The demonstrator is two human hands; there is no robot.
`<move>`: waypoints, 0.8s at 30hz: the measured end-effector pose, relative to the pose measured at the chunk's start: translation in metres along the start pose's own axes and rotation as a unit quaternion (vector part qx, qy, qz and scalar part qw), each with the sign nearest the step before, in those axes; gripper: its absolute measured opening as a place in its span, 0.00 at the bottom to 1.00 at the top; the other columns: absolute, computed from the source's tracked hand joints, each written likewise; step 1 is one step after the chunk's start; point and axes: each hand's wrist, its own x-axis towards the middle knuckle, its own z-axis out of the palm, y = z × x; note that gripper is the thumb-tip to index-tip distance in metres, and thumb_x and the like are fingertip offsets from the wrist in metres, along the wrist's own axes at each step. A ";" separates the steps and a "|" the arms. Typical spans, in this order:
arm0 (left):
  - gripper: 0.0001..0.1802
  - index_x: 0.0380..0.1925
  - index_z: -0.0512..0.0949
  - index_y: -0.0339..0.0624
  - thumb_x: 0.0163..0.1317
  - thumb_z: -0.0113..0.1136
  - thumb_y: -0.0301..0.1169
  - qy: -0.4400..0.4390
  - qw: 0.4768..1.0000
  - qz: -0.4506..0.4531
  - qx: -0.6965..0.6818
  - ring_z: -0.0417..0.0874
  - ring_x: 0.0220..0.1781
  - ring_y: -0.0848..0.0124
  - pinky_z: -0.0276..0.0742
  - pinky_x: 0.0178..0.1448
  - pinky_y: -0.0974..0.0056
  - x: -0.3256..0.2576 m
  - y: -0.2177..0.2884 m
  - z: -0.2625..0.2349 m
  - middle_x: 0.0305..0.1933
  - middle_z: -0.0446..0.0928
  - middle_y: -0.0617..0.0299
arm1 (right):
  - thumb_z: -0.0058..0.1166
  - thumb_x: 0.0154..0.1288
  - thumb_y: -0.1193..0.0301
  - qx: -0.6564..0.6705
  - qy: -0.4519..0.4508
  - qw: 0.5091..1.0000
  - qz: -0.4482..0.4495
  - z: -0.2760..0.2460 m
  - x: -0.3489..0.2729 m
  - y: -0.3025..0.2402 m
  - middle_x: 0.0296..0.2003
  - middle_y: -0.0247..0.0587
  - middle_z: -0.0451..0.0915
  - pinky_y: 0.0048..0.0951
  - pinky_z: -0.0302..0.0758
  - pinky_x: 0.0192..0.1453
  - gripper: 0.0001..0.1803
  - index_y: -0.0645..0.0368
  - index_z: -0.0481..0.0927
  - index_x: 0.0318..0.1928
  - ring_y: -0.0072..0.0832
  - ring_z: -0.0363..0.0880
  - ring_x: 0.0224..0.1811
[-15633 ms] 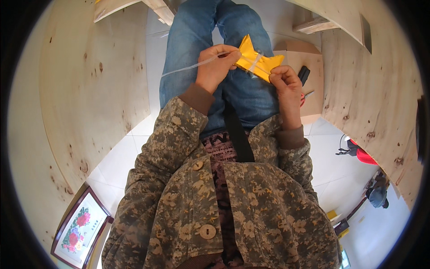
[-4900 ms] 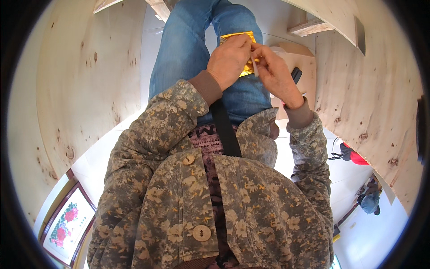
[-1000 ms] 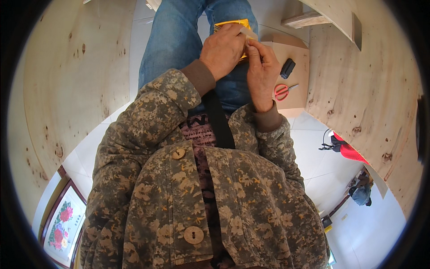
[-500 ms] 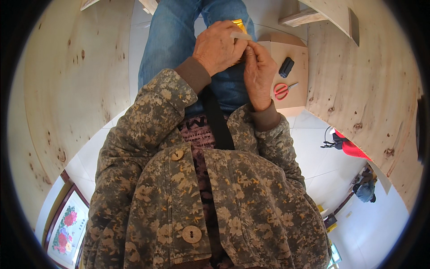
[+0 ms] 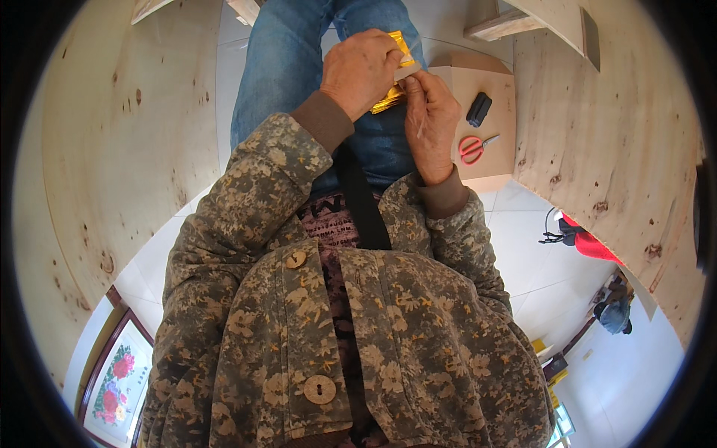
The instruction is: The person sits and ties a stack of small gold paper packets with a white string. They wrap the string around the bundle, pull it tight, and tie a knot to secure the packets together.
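Above my lap in blue jeans, my left hand grips a bundle of shiny gold foil packets, which shows above and below its fingers. Across the bundle runs a narrow pale strip, apparently tape or a paper band. At the bundle's right side my right hand has thumb and fingers closed in a pinch on the strip's end. Part of the bundle is covered by the left hand, so its full shape is hidden.
To the right lies a flat brown cardboard box, bearing a black oblong object and red-handled scissors. Wooden boards rise at the left and right. A red and black item lies beyond the right board.
My left hand has shifted slightly left and up, and more of the gold bundle shows between the hands. The right hand keeps its pinch with little movement.
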 end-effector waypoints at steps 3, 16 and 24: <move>0.11 0.33 0.85 0.41 0.64 0.61 0.37 0.003 1.000 -0.002 -0.006 0.86 0.41 0.56 0.82 0.46 0.56 0.000 -0.002 0.001 0.44 0.85 0.59 | 0.57 0.69 0.75 0.007 0.000 1.000 -0.006 0.001 0.000 0.003 0.32 0.52 0.81 0.38 0.76 0.35 0.06 0.64 0.83 0.42 0.49 0.81 0.32; 0.14 0.36 0.87 0.37 0.65 0.57 0.35 -0.027 0.999 -0.033 -0.030 0.86 0.42 0.58 0.82 0.49 0.58 0.001 -0.001 -0.004 0.49 0.84 0.60 | 0.56 0.70 0.76 0.015 -0.011 1.000 0.002 0.000 0.000 0.004 0.35 0.51 0.83 0.35 0.79 0.40 0.07 0.63 0.83 0.45 0.47 0.84 0.36; 0.15 0.36 0.87 0.37 0.66 0.57 0.37 -0.044 0.998 -0.039 -0.022 0.85 0.46 0.60 0.81 0.52 0.58 -0.001 0.000 -0.003 0.51 0.83 0.60 | 0.56 0.70 0.76 0.013 -0.013 1.000 -0.014 -0.001 0.000 0.003 0.35 0.50 0.82 0.35 0.78 0.40 0.06 0.63 0.83 0.45 0.46 0.83 0.36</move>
